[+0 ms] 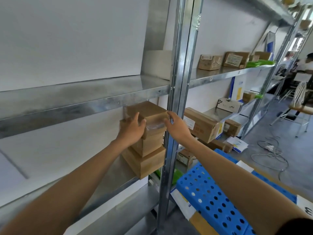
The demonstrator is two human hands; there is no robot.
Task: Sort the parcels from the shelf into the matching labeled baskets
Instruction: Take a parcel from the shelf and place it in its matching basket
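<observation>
A stack of three brown cardboard parcels stands on the metal shelf [105, 177] beside the upright post. The top parcel [149, 111] has clear tape across its front. My left hand [133, 128] lies against its left side with the thumb up near the front edge. On the other side, my right hand [177, 126] reaches in with spread fingers touching the right front corner. Under it sit the middle parcel [149, 146] and the bottom parcel [147, 164]. A blue perforated basket [211, 195] stands at the lower right below my right arm.
The steel upright post [174, 99] runs just right of the stack. More brown parcels [201, 126] and green bags fill the shelves to the right. A white label [183, 204] lies by the basket. Cables lie on the floor; a person sits far right.
</observation>
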